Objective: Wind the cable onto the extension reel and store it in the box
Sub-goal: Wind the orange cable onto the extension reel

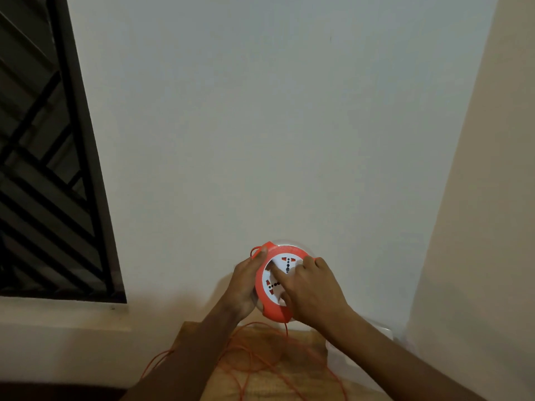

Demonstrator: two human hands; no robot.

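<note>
I hold a round orange extension reel with a white socket face up in front of a pale wall. My left hand grips its left rim, fingers curled round the edge. My right hand lies over the right part of the socket face, its index finger stretched across the white centre and the other fingers curled at the rim. A loose orange cable drops from the reel's bottom and lies in tangled loops on a tan woven surface below. No box is in view.
A dark window with a black diagonal grille fills the left side above a pale ledge. A beige wall closes the right side. Something whitish sits beside the woven surface at the right.
</note>
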